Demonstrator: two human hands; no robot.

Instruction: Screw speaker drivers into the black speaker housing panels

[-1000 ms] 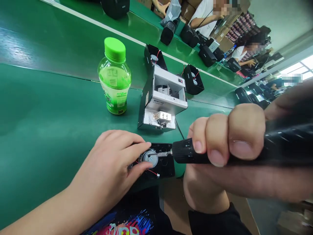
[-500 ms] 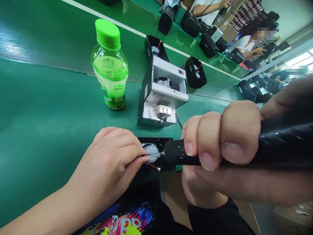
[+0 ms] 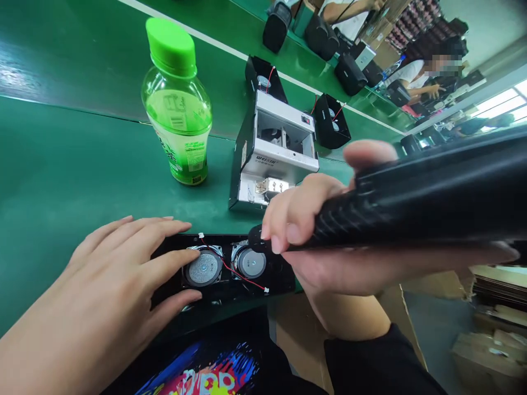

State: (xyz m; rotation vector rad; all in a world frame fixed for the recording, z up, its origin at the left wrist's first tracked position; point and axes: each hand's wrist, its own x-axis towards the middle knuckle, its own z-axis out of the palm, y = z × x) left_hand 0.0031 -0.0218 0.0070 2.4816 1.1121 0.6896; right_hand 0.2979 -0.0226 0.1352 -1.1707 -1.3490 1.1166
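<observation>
A black speaker panel (image 3: pixel 224 285) lies in front of me with two round speaker drivers, the left driver (image 3: pixel 203 268) and the right driver (image 3: pixel 252 264). Red wires (image 3: pixel 234 269) with small white plugs run across them. My left hand (image 3: pixel 123 269) rests over the panel's left end, fingers spread, the index fingertip at the left driver's edge. In my right hand (image 3: pixel 304 230) is a black electric screwdriver (image 3: pixel 428 203), wrapped by the fingers. Its front end reaches down to the panel near the right driver, and its tip is hidden.
A silver screw feeder machine (image 3: pixel 284 148) stands behind the panel, with a green-capped bottle (image 3: pixel 177 109) to its left. Two black speaker boxes (image 3: pixel 331 123) sit behind the machine. Across the bench a person (image 3: pixel 415 77) works among more black speakers. Cardboard (image 3: pixel 296 340) is below the bench edge.
My left hand has left the screwdriver tip, moved left and spread open over the panel. The screwdriver has dropped toward the right driver. Both drivers now show.
</observation>
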